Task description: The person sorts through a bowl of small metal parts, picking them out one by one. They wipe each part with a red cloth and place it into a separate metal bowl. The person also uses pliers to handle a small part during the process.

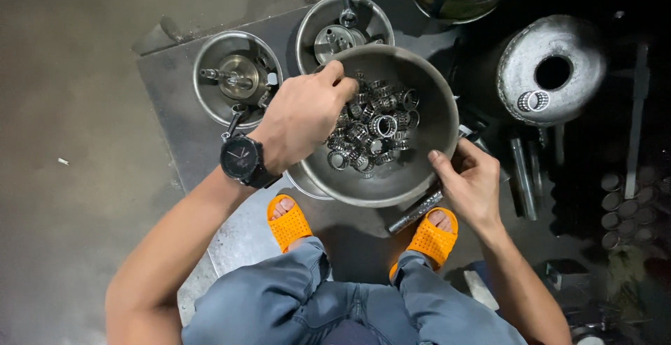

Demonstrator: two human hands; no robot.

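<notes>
Two hands: left fingers (334,79) pinch bearings (374,125), right fingers (447,163) grip bowl rim (447,118).

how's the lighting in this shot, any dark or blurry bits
Head view: bright light on the left hand, the right hand and the bearing rings in the large metal bowl; right side falls into deep shadow, so the small cylinders there are hard to make out; no obvious blur.

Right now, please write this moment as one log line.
left hand: in bowl, on bearings | right hand: grips bowl rim | small bowls behind
</notes>
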